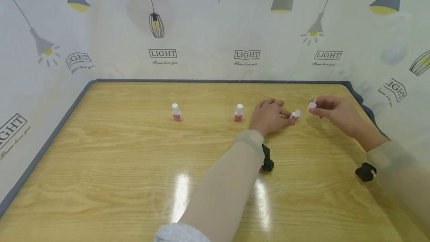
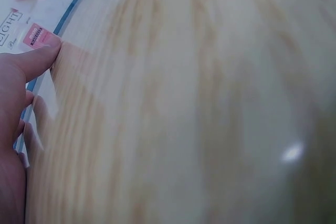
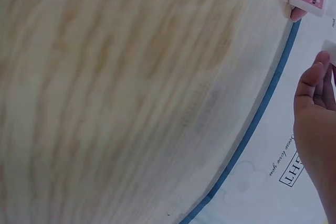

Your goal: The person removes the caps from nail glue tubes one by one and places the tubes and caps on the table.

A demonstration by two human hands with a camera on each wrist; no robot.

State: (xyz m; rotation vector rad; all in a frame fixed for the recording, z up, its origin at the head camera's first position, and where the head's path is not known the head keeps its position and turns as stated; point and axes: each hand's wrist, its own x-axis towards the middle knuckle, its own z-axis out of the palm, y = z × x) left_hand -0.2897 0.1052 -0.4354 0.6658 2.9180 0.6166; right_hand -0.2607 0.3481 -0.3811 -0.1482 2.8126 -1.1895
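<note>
**Wood table, small bottle uncapped**

Head cam: wood table (image 1: 134,167) w/ lamp-print backdrop. Left hand (image 1: 268,117) pinches small bottle (image 1: 295,116) upright on tabletop, prob. to steady it. Right hand (image 1: 330,111) pinches white cap (image 1: 312,104) just right of it, apart. Two capped bottles (image 1: 176,112) (image 1: 238,112) stand further left.

L wrist cam: thumb against bottle's red label (image 2: 39,36).

R wrist cam: fingers curled near cap; blurry.
</note>
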